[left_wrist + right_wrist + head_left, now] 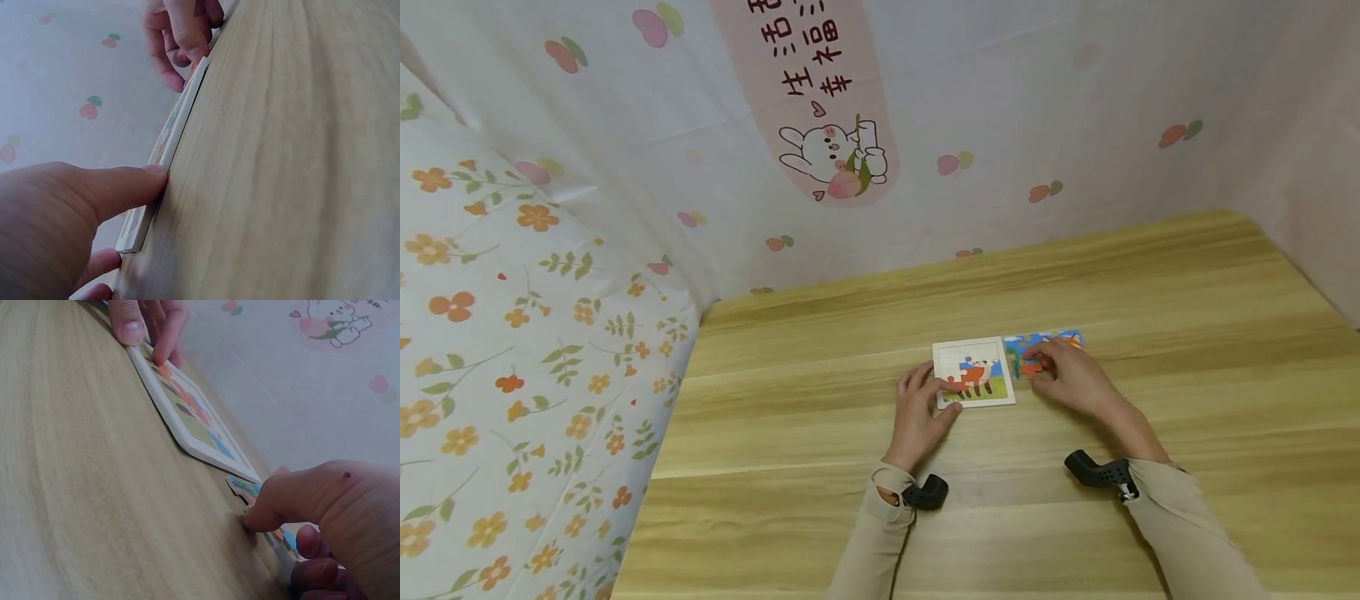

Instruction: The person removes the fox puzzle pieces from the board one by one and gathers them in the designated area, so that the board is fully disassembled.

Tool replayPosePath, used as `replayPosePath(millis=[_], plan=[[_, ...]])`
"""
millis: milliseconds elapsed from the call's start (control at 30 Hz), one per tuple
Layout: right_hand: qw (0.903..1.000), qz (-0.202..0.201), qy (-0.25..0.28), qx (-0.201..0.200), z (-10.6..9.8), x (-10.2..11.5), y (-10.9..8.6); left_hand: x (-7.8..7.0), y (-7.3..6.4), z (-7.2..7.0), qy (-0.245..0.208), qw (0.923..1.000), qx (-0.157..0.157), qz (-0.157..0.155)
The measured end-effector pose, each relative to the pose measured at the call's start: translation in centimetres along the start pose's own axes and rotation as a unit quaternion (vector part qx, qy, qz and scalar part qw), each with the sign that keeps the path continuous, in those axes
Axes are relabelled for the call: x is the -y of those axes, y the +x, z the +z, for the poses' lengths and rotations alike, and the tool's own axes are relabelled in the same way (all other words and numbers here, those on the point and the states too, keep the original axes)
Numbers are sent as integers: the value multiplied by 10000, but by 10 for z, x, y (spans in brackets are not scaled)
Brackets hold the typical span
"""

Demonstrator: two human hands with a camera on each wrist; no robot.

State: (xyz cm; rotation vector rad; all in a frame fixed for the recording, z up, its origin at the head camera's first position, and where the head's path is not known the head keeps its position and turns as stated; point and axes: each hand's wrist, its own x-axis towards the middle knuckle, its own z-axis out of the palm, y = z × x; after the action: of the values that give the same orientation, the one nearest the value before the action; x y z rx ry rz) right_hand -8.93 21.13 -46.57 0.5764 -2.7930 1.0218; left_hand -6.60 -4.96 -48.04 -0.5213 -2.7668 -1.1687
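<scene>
Right of centre, my left hand (919,412) grips the edges of a white-rimmed square puzzle board (952,360); right hand (1078,382) half-curled over blue-orange puzzle pieces (1032,340), hold unclear. Wood-grained tabletop (782,442) spreads lower left.

A flat, white-rimmed square puzzle tray (951,360) lies face up, part-filled w/ a red-and-white animal pic (976,375), dark legs on green; its bed shows pale at approx. 9 to 12 o'clock. L hand (917,412) holds it from 7 to 9 o'clock, thumb on the near rim, index fingertip on the pic. Just beside the tray, btwn 2 and 3 o'clock, lie flat blue, green and orange jigsaw pcs (1022,342), partly hidden under R hand's (1078,379) bent fingers; any pinch unclear.
</scene>
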Motion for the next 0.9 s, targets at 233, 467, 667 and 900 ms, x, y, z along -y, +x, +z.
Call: replayPosePath(millis=[233, 467, 667, 900], plan=[[9996, 257, -42, 114, 2, 2, -1, -1, -2, -3, 3, 9999, -40, 102], [9979, 586, 225, 174, -1, 1, -2, -1, -1, -3, -25, 10000, 3, 52], [9972, 662, 261, 215, -3, 0, -2, 1, -1, -3, 75, 9999, 6, 72], [9979, 586, 262, 119, -1, -1, 0, 0, 0, -3, 21, 10000, -13, 97]])
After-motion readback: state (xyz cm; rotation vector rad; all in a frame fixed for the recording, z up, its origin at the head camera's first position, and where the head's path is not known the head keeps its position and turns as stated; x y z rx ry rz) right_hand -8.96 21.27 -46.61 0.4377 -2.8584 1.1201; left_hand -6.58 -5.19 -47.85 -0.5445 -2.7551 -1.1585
